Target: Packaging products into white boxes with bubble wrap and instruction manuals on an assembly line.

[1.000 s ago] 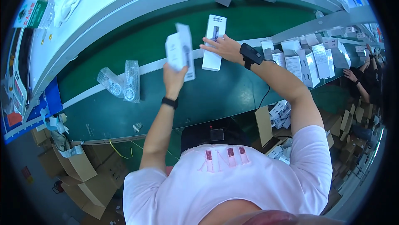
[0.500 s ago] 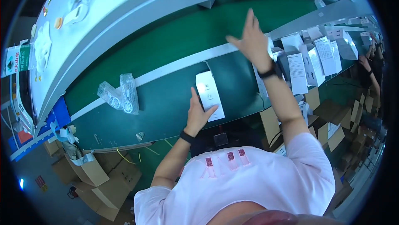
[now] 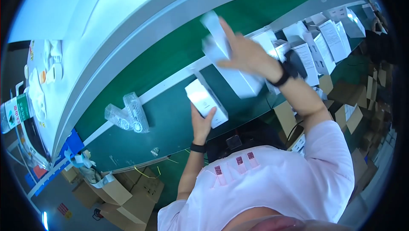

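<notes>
My left hand (image 3: 202, 123) grips a narrow white carton (image 3: 207, 103) near its lower end, thumb on the printed face and fingers along its left side. The carton is tilted at the near side of the green work surface (image 3: 170, 124), and its top flap stands up. Up and to the right, my right hand (image 3: 249, 54) is closed around a second white carton (image 3: 245, 82), blurred by motion, with a raised flap at its far end. To the left lie two bubble-wrapped items (image 3: 137, 114), touching neither hand.
Several open white cartons with printed sheets (image 3: 304, 56) stand in a row at the right. Cardboard boxes (image 3: 128, 197) sit below the bench at left, and more at right. A white shelf edge (image 3: 140, 26) curves over the far side. Another person's arm shows at far right.
My right hand has swung left and brought a second white carton from beside the row. My left hand has closed more on its carton and tilted it. The view has shifted slightly.
</notes>
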`<action>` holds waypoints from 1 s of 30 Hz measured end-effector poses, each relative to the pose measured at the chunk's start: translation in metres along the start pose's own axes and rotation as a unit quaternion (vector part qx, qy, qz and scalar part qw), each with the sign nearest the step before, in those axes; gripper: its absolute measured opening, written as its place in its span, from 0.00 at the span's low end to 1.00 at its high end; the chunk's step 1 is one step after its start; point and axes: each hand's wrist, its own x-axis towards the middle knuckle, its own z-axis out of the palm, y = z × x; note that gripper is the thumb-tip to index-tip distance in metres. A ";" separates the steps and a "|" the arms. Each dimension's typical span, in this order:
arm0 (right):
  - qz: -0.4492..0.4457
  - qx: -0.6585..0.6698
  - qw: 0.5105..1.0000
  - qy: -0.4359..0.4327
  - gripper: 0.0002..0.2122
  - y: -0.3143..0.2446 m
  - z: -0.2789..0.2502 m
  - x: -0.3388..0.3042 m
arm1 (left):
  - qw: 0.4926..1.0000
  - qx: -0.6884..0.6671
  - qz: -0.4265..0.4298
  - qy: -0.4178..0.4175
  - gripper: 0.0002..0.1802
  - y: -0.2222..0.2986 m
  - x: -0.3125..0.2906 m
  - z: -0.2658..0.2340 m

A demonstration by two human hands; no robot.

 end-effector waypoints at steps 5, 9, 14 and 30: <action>0.011 -0.212 0.933 0.291 0.43 0.052 0.025 0.027 | 0.996 0.017 -0.066 -0.065 0.37 0.010 0.010 -0.016; 0.056 -0.457 0.744 0.484 0.34 0.161 0.000 0.204 | 0.986 0.157 0.011 -0.045 0.47 0.015 0.001 0.004; -0.007 -0.292 0.925 0.245 0.30 0.174 -0.001 0.255 | 0.991 0.112 -0.066 0.020 0.52 0.066 -0.032 -0.013; -0.366 0.190 0.886 0.212 0.34 -0.071 -0.066 -0.110 | 0.947 0.111 0.300 -0.013 0.40 0.185 -0.045 -0.041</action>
